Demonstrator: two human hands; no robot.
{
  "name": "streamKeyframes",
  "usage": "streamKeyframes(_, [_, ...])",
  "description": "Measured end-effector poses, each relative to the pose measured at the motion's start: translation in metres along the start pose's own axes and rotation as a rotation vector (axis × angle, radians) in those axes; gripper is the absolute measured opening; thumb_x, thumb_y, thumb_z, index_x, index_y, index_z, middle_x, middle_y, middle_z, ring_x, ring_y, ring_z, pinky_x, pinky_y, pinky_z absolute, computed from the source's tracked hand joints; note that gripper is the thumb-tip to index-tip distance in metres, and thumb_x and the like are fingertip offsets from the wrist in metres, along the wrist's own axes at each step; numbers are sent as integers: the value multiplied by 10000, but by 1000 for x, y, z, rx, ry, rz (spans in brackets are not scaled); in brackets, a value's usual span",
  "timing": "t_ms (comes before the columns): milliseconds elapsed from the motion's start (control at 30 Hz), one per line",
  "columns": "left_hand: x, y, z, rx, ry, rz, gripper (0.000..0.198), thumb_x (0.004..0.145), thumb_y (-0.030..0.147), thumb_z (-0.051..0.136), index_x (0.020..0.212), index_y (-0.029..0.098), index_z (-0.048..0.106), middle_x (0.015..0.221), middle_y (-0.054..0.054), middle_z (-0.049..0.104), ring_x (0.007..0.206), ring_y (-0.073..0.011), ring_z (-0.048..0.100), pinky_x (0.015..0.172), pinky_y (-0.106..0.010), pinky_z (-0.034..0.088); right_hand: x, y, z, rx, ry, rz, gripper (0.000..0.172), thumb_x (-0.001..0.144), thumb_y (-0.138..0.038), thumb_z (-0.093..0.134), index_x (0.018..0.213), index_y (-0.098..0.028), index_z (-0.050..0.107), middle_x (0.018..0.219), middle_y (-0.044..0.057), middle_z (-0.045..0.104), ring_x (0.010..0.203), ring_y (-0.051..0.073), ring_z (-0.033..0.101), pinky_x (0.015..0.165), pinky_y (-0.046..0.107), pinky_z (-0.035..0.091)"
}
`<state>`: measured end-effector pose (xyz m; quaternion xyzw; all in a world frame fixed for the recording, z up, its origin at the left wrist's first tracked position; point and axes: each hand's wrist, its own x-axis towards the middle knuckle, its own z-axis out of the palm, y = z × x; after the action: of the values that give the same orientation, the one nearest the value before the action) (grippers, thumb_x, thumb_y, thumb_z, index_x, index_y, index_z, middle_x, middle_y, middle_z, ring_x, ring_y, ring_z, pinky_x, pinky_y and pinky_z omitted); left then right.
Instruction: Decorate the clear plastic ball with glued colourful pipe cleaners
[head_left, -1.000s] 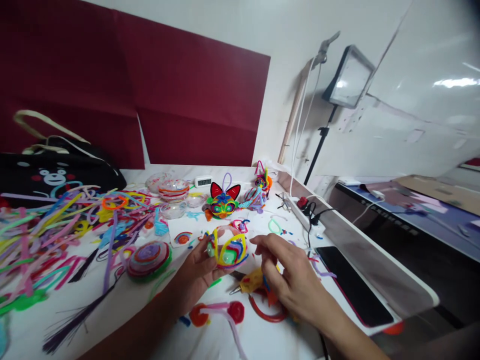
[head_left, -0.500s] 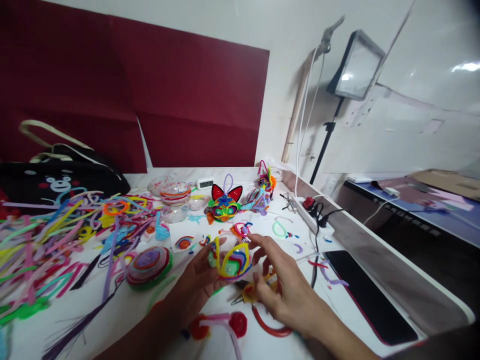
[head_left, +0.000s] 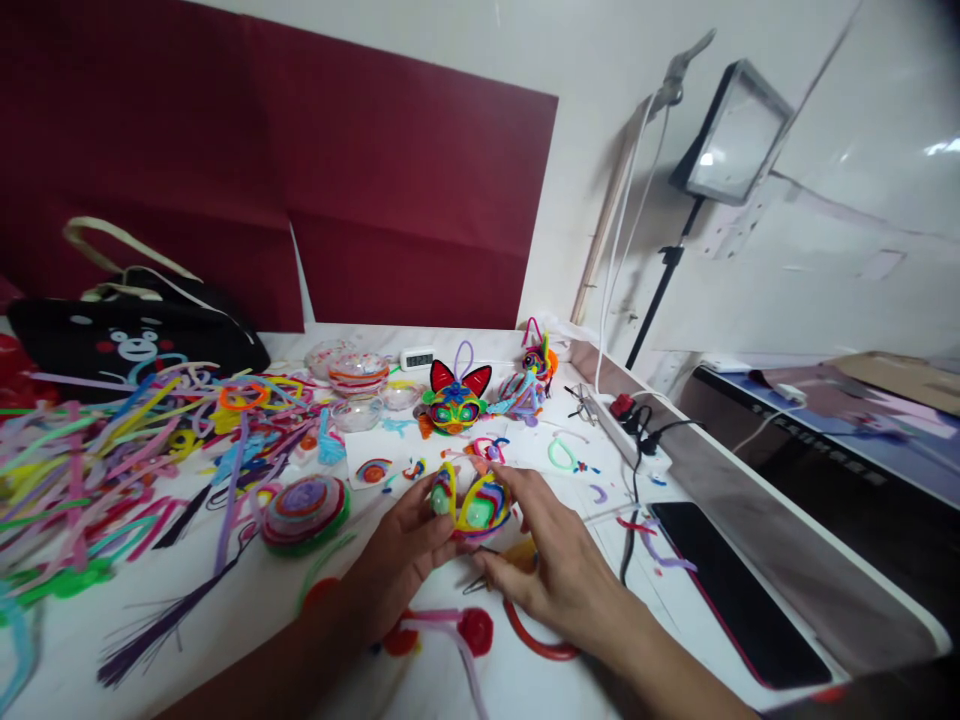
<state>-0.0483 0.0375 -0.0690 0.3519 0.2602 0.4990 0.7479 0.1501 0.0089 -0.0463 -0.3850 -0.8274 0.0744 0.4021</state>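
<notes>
Between my two hands is a clear plastic ball-shaped shell (head_left: 480, 508), covered with bent pipe cleaners in yellow, blue, red and green. My left hand (head_left: 411, 545) grips its left side, thumb in front. My right hand (head_left: 559, 560) is curled about the right side, index finger at the upper edge and thumb below. Yellow-handled pliers (head_left: 523, 553) lie partly hidden behind the right hand. Just beyond the shell, a small red-and-purple pipe cleaner piece (head_left: 489, 449) rests on white paper. A coiled red pipe cleaner disc (head_left: 476, 632) lies in front.
Loose pipe cleaners (head_left: 97, 470) cover the left side. A coiled purple-and-red dome (head_left: 306, 510) stands nearer. Behind are a finished cat-like mask ball (head_left: 455, 405), clear shells (head_left: 358, 375) and a bird-like figure (head_left: 529, 385). A phone (head_left: 739, 595) and power strip (head_left: 637, 440) are at right.
My right hand's fingers have closed in from beside the shell onto its edge. The shell has turned slightly. The whole view has shifted a little.
</notes>
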Motion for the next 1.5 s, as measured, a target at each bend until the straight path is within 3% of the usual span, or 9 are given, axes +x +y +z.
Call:
streamKeyframes(267, [-1,-2,2,8,-2,1,420,806,173,756,1205,242,645,1138,-57,732,954,-199,716,830,-330,596,3,4,1,-76,24,-14,681,889,-343,667,1468,-195,341,1316,176,572,1200,291,595,961,441,566])
streamKeyframes(400, [0,1,2,-76,-126,-3,390,828,258,722,1211,222,655,1175,-73,727,1032,-253,705,904,-393,580,5,4,-3,-56,45,6,660,896,-354,657,1457,-182,355,1242,160,596,1127,263,625,908,401,586])
streamKeyframes(500, [-1,6,3,-96,-163,-23,426,846,208,653,1271,203,624,1157,-84,734,982,-242,718,914,-393,573,6,5,-5,-21,81,3,647,887,-345,664,1443,-192,371,1226,142,602,1101,249,628,891,387,586])
streamKeyframes(733, [-5,10,12,-41,-85,-35,363,831,116,598,1192,149,622,1102,-123,745,934,-260,730,932,-442,551,8,15,-5,27,47,66,743,822,-347,719,1452,-181,363,1237,147,596,1054,258,631,849,394,575])
streamKeyframes(967, [-8,12,21,13,62,-27,453,866,120,609,1308,124,509,1041,-141,748,922,-293,740,975,-536,520,10,22,-2,68,54,91,766,781,-329,745,1440,-147,398,1251,162,608,1063,262,629,864,393,557])
streamKeyframes(1367, [-6,10,19,43,36,31,311,830,154,699,1106,161,554,966,-90,757,894,-259,754,943,-471,566,12,22,-3,179,40,190,773,749,-360,763,1430,-166,453,1313,148,611,943,220,633,725,340,564])
streamKeyframes(1500, [-9,10,20,93,14,54,308,808,223,741,1060,157,577,905,-85,760,864,-253,755,898,-442,586,11,23,-2,185,40,170,802,748,-379,769,1445,-169,434,1337,152,596,989,234,632,782,363,560])
